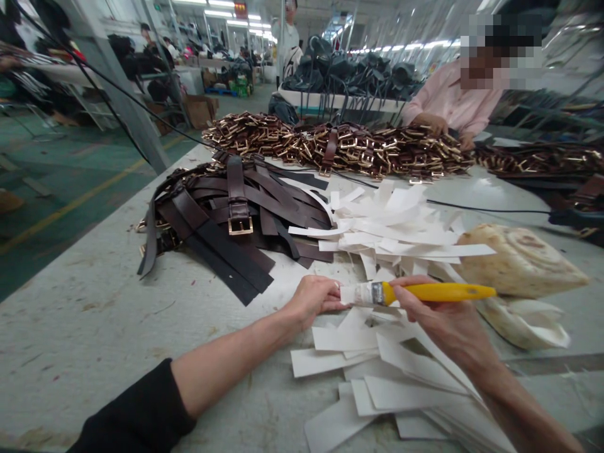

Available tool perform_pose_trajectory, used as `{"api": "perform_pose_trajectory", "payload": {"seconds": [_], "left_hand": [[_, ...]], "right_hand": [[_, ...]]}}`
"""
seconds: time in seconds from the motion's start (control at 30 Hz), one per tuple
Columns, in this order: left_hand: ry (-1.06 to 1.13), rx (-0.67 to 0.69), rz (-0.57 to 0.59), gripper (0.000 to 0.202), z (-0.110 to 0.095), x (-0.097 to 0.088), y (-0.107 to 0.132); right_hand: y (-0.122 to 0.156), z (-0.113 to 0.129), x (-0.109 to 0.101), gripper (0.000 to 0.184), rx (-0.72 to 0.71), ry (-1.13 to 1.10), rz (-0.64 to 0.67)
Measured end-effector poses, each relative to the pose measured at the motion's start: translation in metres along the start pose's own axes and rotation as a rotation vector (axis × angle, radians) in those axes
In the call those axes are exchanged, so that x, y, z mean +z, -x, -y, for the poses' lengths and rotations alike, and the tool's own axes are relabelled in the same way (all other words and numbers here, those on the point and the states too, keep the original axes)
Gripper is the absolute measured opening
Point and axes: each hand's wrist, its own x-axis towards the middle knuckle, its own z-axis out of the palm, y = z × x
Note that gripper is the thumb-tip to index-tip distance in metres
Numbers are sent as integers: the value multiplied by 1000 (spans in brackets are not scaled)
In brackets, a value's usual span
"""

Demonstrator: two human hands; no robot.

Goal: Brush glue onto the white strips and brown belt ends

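My right hand (441, 314) grips a paintbrush (419, 293) with a yellow handle, held level, its white bristles pointing left. My left hand (314, 300) rests fingers curled at the bristle tip, pressing on a white strip (349, 296) there; whether it grips the strip is unclear. Under both hands lies a heap of white paper-like strips (391, 377). More white strips (396, 229) fan out just beyond. A pile of dark brown belt straps with gold buckles (226, 220) lies to the left of them.
A long heap of gold-buckled strap pieces (340, 148) runs across the far side of the grey worktable (85, 314). A person in pink (453, 100) works there. A beige glue-crusted lump (519, 261) sits at right. A black cable (481, 209) crosses the table.
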Motion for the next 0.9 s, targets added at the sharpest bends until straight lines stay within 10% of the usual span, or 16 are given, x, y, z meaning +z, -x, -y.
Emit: {"api": "perform_pose_trajectory", "payload": {"seconds": [0.6, 0.9], "left_hand": [[-268, 87, -114, 19, -10, -11, -4], [-436, 256, -120, 16, -67, -25, 42]], "right_hand": [[-9, -47, -45, 32, 37, 42, 109], [-9, -56, -57, 37, 85, 48, 74]]}}
